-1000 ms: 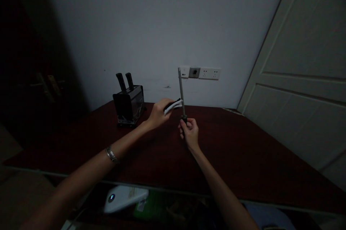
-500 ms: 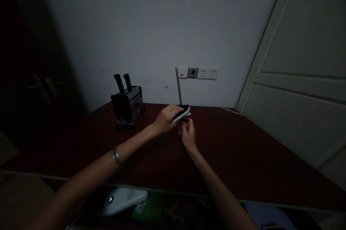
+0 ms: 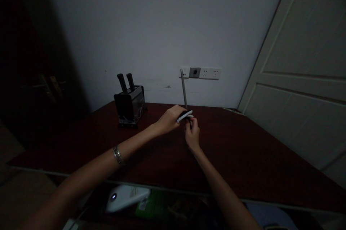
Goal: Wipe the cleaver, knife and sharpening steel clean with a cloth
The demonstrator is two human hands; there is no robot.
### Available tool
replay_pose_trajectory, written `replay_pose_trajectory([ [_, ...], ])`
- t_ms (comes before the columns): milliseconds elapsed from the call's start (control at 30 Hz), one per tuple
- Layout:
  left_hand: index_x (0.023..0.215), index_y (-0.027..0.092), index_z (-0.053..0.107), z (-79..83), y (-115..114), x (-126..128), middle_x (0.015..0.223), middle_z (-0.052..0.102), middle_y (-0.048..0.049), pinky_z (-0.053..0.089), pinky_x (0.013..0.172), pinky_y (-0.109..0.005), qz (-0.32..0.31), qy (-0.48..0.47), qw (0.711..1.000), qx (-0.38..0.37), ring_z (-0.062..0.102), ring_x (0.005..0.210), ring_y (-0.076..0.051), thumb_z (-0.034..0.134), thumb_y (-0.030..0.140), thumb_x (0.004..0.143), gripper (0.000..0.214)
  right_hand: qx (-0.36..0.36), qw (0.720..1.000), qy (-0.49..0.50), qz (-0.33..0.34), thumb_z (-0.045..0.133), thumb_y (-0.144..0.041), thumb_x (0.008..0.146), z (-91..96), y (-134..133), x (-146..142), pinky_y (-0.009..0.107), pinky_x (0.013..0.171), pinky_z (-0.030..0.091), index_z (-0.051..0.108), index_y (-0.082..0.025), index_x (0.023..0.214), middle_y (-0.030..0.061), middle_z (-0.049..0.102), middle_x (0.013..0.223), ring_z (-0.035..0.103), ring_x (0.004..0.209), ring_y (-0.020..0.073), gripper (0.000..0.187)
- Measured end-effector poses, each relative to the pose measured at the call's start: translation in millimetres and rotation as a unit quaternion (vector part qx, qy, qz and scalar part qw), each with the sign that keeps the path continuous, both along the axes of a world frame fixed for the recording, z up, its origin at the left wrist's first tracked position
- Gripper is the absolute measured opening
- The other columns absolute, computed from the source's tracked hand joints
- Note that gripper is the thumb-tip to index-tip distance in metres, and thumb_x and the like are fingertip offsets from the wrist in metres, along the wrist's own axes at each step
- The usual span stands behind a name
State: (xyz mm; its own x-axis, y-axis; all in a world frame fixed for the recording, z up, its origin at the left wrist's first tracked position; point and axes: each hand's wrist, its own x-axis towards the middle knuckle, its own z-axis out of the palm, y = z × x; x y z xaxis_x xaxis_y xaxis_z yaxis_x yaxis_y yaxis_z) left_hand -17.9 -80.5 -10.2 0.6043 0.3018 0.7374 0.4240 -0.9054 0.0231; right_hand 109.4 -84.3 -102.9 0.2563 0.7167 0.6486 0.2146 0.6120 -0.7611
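In the head view, my left hand (image 3: 172, 118) is closed around a black-and-white object (image 3: 185, 115) with a pale edge; its exact kind is unclear in the dim light. Just below and right of it, my right hand (image 3: 192, 132) is closed, its fingertips pinched at a small dark part under the object. A slim grey metal rod or narrow blade (image 3: 184, 88) rises upright, slightly tilted, from behind the left fingers. Its lower end is hidden by the object and my hand. Both hands are above the dark red tabletop (image 3: 159, 158), close together.
A black knife block (image 3: 129, 107) with two black-handled knives stands at the left back. Wall sockets (image 3: 210, 73) sit behind my hands. A panelled door (image 3: 302, 78) is at right. Below the table's front edge lie a white device (image 3: 128, 197) and a green package (image 3: 152, 204).
The whole view has shifted slightly, so everything appears a little further right. The black-and-white object looks more edge-on and the grey rod tilts a bit more. Both grips stay closed.
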Motion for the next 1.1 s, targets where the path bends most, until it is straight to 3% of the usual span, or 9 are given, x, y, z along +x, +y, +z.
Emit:
replay_pose_trajectory([
  [133,0.100,0.009,0.053,3.3,-0.6,3.5,0.093,0.061,-0.0115,0.045,0.076,-0.031,0.013,0.009,0.999,0.036,0.055,0.088,-0.019,0.049,0.001,0.071,0.031,0.022,0.999,-0.028,0.003,0.042,-0.030,0.085,1.5,-2.1,-1.3,0.027,0.064,0.041,0.047,-0.019,0.093,0.0043,0.060,0.079,0.056,0.070,0.0169,0.015],
  [267,0.095,0.010,0.055,4.5,-1.6,8.1,0.088,0.061,-0.0099,0.046,0.073,-0.031,0.019,0.069,0.997,0.015,0.055,0.084,-0.019,0.052,0.006,0.072,0.023,0.050,0.998,-0.032,0.008,0.043,-0.028,0.084,2.1,-1.8,-2.4,0.029,0.073,0.042,0.048,-0.018,0.098,0.0076,0.061,0.091,0.057,0.083,0.0185,0.018],
  [400,0.096,0.013,0.055,3.7,4.5,5.3,0.091,0.062,-0.0073,0.047,0.072,-0.028,-0.003,0.009,1.000,-0.025,0.057,0.083,-0.016,0.052,0.005,0.071,0.027,0.018,1.000,-0.005,0.010,0.044,-0.034,0.085,0.4,2.2,-0.9,0.023,0.056,0.041,0.049,-0.019,0.094,0.0006,0.057,0.071,0.054,0.060,0.0134,0.018],
  [500,0.099,0.013,0.055,3.0,10.3,1.5,0.091,0.062,-0.0074,0.046,0.073,-0.029,-0.014,-0.039,0.999,-0.003,0.057,0.084,-0.016,0.050,0.004,0.073,0.028,-0.013,0.998,0.044,0.051,0.039,-0.039,0.086,0.0,3.7,-1.0,0.020,0.043,0.035,0.046,-0.020,0.089,-0.0048,0.048,0.059,0.045,0.044,0.0098,0.021],
  [600,0.100,0.012,0.054,1.9,11.2,0.8,0.092,0.061,-0.0091,0.046,0.075,-0.030,-0.036,-0.028,0.999,0.030,0.056,0.086,-0.017,0.049,0.006,0.074,0.027,-0.009,0.998,0.029,0.055,0.033,-0.039,0.089,0.6,2.2,-1.4,0.021,0.044,0.035,0.046,-0.020,0.087,-0.0050,0.048,0.056,0.046,0.043,0.0103,0.024],
  [800,0.098,0.012,0.054,-2.6,4.2,6.1,0.090,0.060,-0.0085,0.046,0.074,-0.030,-0.064,0.033,0.997,0.029,0.054,0.084,-0.017,0.051,0.008,0.073,0.025,0.024,0.997,-0.060,-0.045,0.034,-0.034,0.088,1.2,-1.1,1.6,0.025,0.055,0.036,0.050,-0.018,0.091,0.0004,0.053,0.064,0.050,0.057,0.0145,0.023],
  [933,0.096,0.012,0.055,-7.3,6.5,6.5,0.087,0.060,-0.0086,0.046,0.072,-0.029,-0.058,-0.006,0.998,0.027,0.055,0.082,-0.018,0.050,0.005,0.069,0.027,0.014,0.999,-0.030,-0.026,0.036,-0.037,0.088,-0.1,0.9,0.8,0.023,0.052,0.035,0.051,-0.019,0.088,-0.0011,0.051,0.063,0.048,0.054,0.0129,0.024],
  [1100,0.093,0.013,0.057,-11.9,12.2,5.1,0.085,0.062,-0.0069,0.046,0.069,-0.026,-0.049,-0.066,0.996,-0.025,0.058,0.078,-0.015,0.050,0.005,0.069,0.026,-0.025,0.997,0.064,0.043,0.037,-0.044,0.087,-1.6,1.2,-2.0,0.019,0.040,0.029,0.048,-0.020,0.076,-0.0063,0.041,0.054,0.037,0.042,0.0076,0.029],
])
